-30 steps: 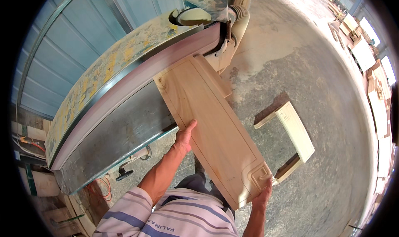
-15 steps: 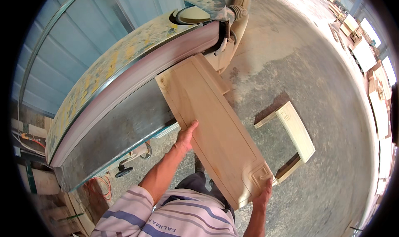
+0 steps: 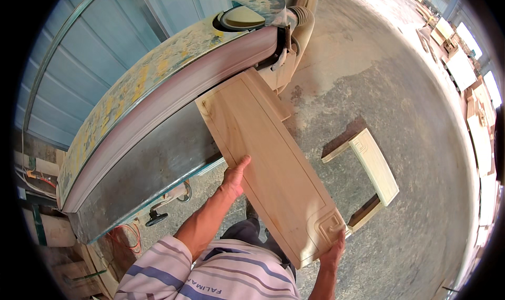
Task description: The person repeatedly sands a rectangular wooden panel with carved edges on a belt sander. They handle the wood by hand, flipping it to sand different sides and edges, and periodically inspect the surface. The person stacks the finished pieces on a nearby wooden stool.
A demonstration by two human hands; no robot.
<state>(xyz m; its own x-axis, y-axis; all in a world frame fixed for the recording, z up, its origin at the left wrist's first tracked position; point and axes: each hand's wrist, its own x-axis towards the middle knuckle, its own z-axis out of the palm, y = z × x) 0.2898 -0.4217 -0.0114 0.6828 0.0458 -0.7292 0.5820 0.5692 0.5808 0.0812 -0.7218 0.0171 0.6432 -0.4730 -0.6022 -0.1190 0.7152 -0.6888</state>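
Observation:
A long wooden panel [image 3: 271, 163] with a grooved border and a carved motif at its near end slants across the middle. My left hand [image 3: 235, 176] grips its left edge, thumb on top and fingers hidden beneath. At the near right corner my right hand [image 3: 333, 251] is closed round the edge beside the carving. The panel's far end lies over the metal table [image 3: 152, 158] of a belt sander, against or very close to its pinkish sanding belt [image 3: 173, 103]; exact contact is hard to tell.
The sander's paint-worn hood [image 3: 137, 89] curves along the left, with a ribbed hose [image 3: 302, 26] at its far end. A pale wooden piece with legs [image 3: 374, 166] lies on the concrete floor [image 3: 421, 195] to the right. Below the table are a black handle [image 3: 156, 217] and an orange cable [image 3: 126, 238].
The panel has shifted very slightly toward me and to the left at its near end. Both hands keep their hold on it.

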